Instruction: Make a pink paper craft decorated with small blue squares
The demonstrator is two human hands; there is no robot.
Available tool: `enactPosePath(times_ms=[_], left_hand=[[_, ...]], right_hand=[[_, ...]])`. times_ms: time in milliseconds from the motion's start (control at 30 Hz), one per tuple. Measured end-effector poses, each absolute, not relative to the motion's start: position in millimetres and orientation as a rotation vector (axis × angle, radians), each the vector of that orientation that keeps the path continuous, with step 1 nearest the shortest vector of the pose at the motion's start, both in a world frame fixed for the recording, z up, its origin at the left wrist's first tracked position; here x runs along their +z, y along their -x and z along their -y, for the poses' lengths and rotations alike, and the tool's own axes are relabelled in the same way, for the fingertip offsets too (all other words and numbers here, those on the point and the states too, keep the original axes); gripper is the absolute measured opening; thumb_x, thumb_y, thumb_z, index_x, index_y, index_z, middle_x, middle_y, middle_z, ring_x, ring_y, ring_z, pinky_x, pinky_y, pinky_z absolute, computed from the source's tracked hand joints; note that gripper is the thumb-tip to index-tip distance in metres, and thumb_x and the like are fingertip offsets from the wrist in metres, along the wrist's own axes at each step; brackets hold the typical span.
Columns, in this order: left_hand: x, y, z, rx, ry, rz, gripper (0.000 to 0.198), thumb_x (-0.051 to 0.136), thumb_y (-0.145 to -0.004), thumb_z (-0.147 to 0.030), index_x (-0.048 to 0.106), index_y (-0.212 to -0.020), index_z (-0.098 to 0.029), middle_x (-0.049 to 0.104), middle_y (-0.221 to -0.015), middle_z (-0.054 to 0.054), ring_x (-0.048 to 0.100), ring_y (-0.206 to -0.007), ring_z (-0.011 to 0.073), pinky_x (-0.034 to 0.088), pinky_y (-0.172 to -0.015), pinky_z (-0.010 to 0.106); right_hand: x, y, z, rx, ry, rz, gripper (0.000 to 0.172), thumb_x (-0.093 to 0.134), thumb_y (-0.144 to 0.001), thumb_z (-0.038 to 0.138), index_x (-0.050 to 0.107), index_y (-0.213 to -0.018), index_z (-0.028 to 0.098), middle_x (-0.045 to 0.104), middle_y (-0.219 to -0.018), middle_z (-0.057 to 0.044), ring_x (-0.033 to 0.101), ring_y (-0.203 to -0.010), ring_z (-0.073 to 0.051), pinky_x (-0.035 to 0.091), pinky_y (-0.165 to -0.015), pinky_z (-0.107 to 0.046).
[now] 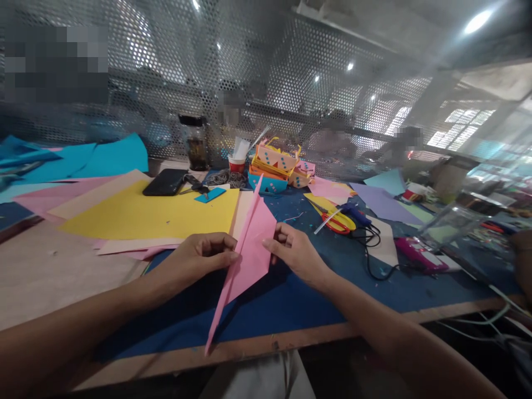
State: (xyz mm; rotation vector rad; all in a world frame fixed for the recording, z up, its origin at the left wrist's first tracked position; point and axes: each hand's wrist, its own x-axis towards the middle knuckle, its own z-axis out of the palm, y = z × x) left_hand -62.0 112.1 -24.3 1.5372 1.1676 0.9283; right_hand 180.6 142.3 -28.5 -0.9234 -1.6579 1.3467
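Observation:
A folded sheet of pink paper [251, 252] is held up over the blue table top between both hands, its long folded edge slanting down toward the table's front edge. My left hand [211, 252] pinches that long edge near its middle, thumb toward me. On the opposite side, my right hand [293, 249] grips the paper's right edge, with the thumb on the near face and the fingers partly behind it. Left of the paper lies a stack topped by a yellow sheet [166, 213], with a small blue paper piece [210, 195] on it.
Behind are a black phone [164, 182], a jar [197, 144], a red-and-white cup [236, 163] and decorated paper baskets [270, 166]. To the right lie yellow-handled scissors [338, 221], a blue glue gun [355, 213] with a black cord, and a magenta device [419, 254]. Blue sheets [112, 158] are far left.

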Motion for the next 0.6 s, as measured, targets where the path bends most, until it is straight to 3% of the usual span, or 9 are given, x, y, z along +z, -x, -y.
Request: enactPosePath(times_ms=[367,600], left_hand=[[-33.0,68.0,-115.2,0.901,-1.563,-1.089,0.029,0.086,-0.079,-0.047,0.073,-0.08,-0.021,0.065,-0.073,-0.002,0.056,-0.067,0.014,0.044,-0.063,0.023],[-29.8,65.9,-114.2,0.902,-1.572,-1.103,0.032,0.085,-0.078,-0.049,0.07,-0.077,-0.021,0.062,-0.069,-0.003,0.053,-0.064,0.0141,0.041,-0.059,0.024]], right_hand=[[-34.6,-181.4,-145.4,1.305,0.93,1.686,0.044,0.086,-0.085,0.054,0.066,-0.108,0.021,0.074,-0.086,0.0,0.065,-0.063,-0.013,0.052,-0.063,-0.029],[-34.5,-181.1,-144.3,1.324,0.917,1.685,0.043,0.085,-0.086,0.052,0.065,-0.106,0.02,0.073,-0.085,0.0,0.064,-0.062,-0.013,0.051,-0.063,-0.029]])
